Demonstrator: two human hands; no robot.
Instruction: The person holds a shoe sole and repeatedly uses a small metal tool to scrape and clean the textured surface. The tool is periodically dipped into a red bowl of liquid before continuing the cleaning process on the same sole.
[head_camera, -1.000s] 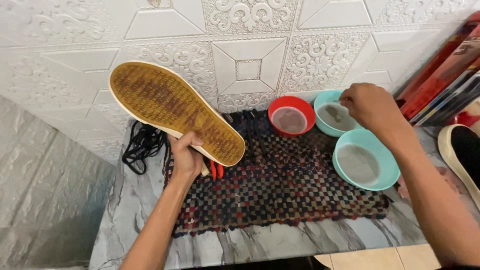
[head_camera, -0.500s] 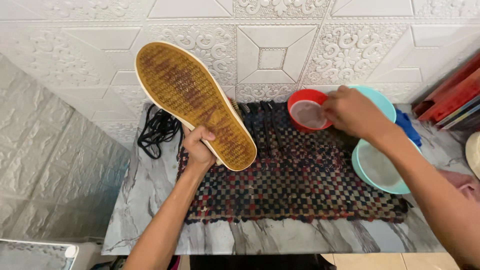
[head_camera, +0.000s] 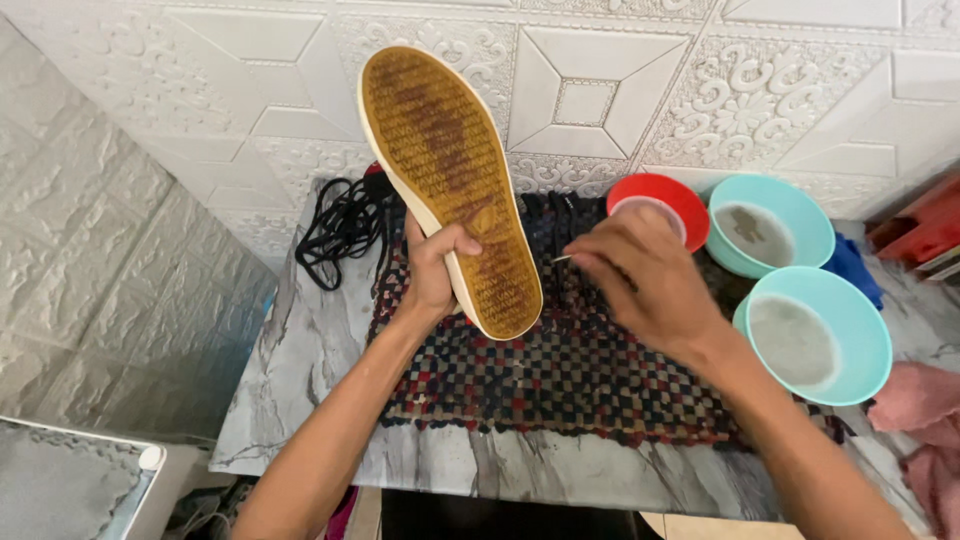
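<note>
Clenched around the shoe (head_camera: 450, 190), our left hand (head_camera: 435, 270) tilts its dirty sole up above the woven mat (head_camera: 560, 375); our right hand (head_camera: 645, 280) pinches a thin pick toward it. We judge sole-cleaning underway, needing a steady aim. Bowls (head_camera: 770, 225) sit beyond on the bench (head_camera: 300, 400).

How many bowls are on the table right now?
3: a red bowl behind the right hand, a teal bowl beside it, and another teal bowl nearer. None seems hidden.
</note>
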